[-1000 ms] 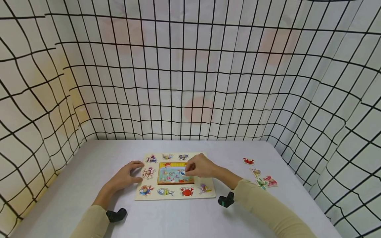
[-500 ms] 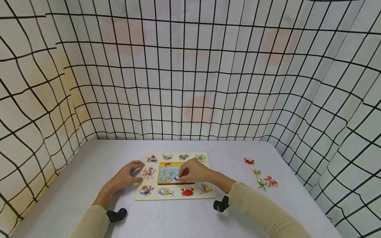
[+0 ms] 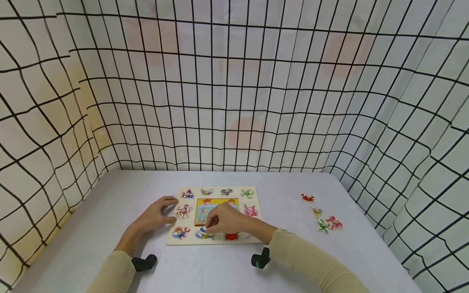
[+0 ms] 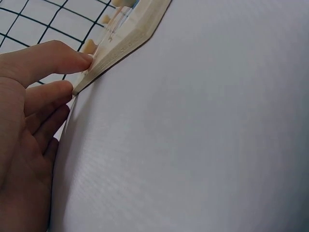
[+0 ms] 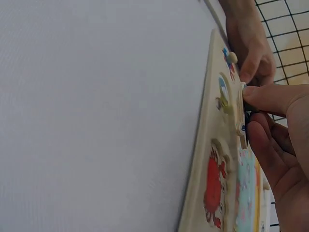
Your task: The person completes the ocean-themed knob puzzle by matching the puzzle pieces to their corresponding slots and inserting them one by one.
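Observation:
A wooden peg puzzle board [image 3: 172,240] with sea-animal pictures lies on the table. My right hand [image 3: 227,219] pinches a thin wooden puzzle piece [image 5: 241,116] between thumb and fingers, over the striped fish recess [image 5: 223,94] at the board's near edge. White and blue show on the piece [image 3: 203,230] in the head view; most of its face is hidden by the fingers. At the board's left edge rests my left hand [image 3: 158,215], fingers loosely extended, with a fingertip touching the edge in the left wrist view. The red crab recess [image 5: 213,188] lies beside the fish recess.
To the right of the board lie several loose pieces: a red crab [image 3: 307,197], a small yellowish piece [image 3: 316,211], a pink piece [image 3: 334,223] and a green one [image 3: 323,226]. Black netting [image 3: 242,97] over white cloth walls surrounds the table [image 3: 205,268] at back and sides.
My right hand has moved left and toward the near edge with the puzzle piece, from the middle picture to the fish recess. The left hand stays in place.

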{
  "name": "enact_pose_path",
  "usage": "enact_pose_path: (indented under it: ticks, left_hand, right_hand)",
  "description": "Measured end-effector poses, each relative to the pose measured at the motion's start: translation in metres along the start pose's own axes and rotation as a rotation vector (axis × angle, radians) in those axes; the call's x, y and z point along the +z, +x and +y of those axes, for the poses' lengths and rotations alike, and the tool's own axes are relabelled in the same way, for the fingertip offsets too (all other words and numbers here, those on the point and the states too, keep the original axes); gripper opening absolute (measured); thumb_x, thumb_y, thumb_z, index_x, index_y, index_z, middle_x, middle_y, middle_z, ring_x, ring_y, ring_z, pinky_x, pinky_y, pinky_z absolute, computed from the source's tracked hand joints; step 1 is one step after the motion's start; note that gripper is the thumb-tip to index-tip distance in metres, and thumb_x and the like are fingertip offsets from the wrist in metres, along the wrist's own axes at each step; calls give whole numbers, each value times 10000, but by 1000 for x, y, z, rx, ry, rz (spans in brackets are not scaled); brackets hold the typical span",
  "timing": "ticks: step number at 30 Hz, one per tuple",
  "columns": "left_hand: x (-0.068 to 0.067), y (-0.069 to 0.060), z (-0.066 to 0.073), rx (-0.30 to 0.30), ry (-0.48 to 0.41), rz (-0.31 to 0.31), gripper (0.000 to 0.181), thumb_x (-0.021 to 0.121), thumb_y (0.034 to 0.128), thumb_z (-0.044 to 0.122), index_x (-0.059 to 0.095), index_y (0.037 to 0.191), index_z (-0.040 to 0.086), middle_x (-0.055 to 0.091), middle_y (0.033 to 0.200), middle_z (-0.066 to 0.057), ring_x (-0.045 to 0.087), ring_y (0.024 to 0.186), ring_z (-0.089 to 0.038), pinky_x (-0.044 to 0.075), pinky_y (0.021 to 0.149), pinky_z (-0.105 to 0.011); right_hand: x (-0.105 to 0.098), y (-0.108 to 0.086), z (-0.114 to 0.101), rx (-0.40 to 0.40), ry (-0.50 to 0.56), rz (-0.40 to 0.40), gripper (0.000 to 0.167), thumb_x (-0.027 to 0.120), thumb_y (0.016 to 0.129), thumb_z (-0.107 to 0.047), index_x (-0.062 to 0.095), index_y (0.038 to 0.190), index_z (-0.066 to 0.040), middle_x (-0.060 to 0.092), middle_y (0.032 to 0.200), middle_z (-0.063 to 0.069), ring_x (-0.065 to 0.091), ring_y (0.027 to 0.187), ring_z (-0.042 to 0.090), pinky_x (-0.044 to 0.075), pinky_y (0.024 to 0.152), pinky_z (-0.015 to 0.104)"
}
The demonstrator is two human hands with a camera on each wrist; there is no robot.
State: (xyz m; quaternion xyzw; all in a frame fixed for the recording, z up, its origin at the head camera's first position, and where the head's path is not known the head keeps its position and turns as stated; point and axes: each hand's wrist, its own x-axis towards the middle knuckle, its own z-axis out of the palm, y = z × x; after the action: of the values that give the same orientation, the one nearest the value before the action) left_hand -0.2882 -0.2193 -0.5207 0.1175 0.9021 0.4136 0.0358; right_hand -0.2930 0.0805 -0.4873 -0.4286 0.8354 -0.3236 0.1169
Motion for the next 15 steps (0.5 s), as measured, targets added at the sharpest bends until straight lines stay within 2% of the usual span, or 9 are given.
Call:
enact_pose_path:
  ticks: [8, 15]
  left_hand:
    - [0, -1, 1, 9, -1, 6, 674, 823, 826, 182, 579, 1419, -25, 442, 1528, -237, 295, 1466, -500, 211, 1176, -673]
    - [0, -1, 1, 4, 2, -2, 679, 823, 831, 191, 575, 1426, -22, 439, 1531, -237, 295, 1466, -499, 214, 1175, -675]
  right_hand:
    - [12, 5, -1, -31, -26, -4, 91, 845, 881, -133, 779, 818, -133, 667, 733, -200, 630, 678, -68, 559, 648, 146]
    - [18, 4, -5, -3, -33, 28, 94, 853, 872, -127, 776, 818, -131, 668, 724, -187, 620, 675, -64, 550, 655, 138]
